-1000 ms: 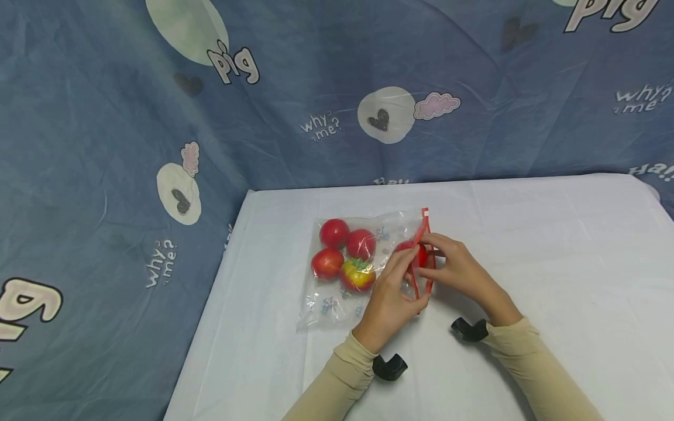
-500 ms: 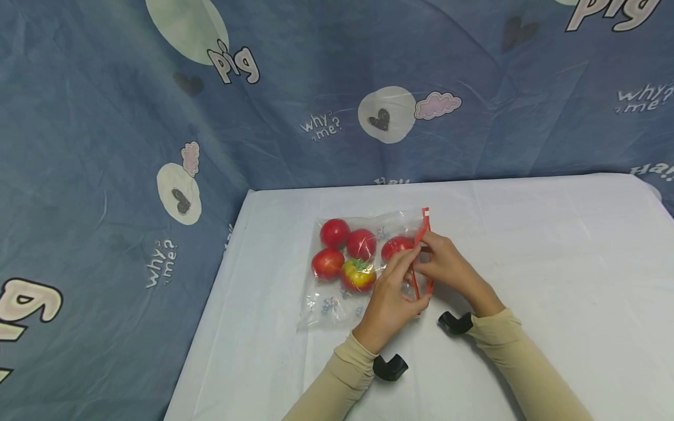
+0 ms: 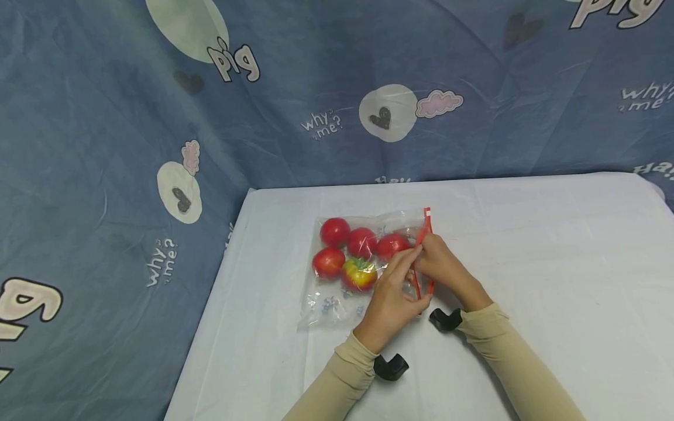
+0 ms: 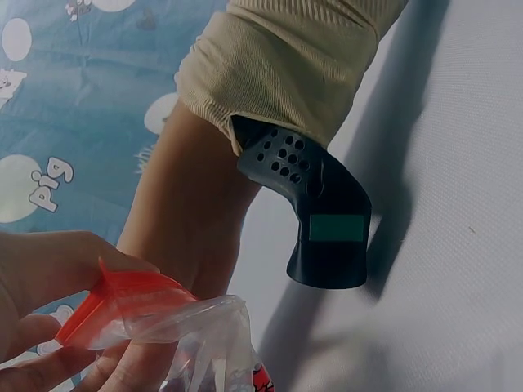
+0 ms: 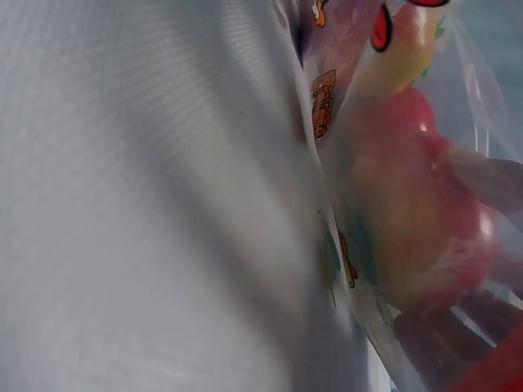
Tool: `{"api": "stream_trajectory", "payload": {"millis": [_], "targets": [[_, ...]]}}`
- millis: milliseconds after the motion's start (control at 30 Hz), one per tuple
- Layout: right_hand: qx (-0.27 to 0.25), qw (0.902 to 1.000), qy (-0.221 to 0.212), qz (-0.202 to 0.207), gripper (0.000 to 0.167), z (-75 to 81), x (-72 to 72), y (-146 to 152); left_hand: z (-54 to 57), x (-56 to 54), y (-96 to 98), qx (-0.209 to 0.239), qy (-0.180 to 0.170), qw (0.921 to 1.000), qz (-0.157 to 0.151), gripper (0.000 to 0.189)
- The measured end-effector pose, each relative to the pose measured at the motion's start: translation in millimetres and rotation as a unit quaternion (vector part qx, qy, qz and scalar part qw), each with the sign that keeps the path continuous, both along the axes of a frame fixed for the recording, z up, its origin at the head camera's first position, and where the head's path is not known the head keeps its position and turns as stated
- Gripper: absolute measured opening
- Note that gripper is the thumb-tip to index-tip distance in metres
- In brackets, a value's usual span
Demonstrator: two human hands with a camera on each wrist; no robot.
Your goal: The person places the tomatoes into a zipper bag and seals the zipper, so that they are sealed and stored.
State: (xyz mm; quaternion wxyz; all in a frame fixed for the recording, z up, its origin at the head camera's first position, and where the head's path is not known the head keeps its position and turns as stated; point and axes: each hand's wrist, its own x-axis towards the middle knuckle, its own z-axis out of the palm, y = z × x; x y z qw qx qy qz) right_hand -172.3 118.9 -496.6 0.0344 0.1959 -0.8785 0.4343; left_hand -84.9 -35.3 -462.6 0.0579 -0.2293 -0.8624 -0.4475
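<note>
A clear zip bag (image 3: 321, 304) with a red-edged mouth lies on the white table, its opening to the right. Inside are several red apple-like fruits (image 3: 334, 233) and a yellow-and-red one with green on top (image 3: 359, 275). My left hand (image 3: 388, 295) pinches the bag's red edge (image 4: 135, 298) between thumb and fingers, holding the mouth apart. My right hand (image 3: 446, 266) reaches through the mouth, its fingertips hidden in the head view. In the right wrist view its thumb and fingers hold a red apple (image 5: 445, 237) inside the plastic.
The white tabletop (image 3: 568, 263) extends to the right of the bag. Black curved wrist-camera mounts (image 3: 391, 367) jut from both sleeves. A blue printed cloth (image 3: 295, 70) hangs behind and to the left of the table.
My right hand has moved left into the bag, carrying the red apple from the mouth towards the other fruits. My left hand has stayed on the bag's edge.
</note>
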Motion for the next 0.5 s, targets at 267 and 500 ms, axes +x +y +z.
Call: {"api": "stream_trajectory", "payload": {"millis": [267, 500], "targets": [[-0.013, 0.9997, 0.010, 0.016, 0.018, -2.2, -0.4, -2.0, 0.6, 0.0, 1.8, 0.006, -0.009, 0.9999, -0.003, 0.087], [-0.047, 0.9971, -0.013, 0.059, 0.045, -3.8, 0.3, -5.3, 1.8, 0.7, 2.4, 0.021, -0.030, 0.9993, -0.005, 0.085]]}}
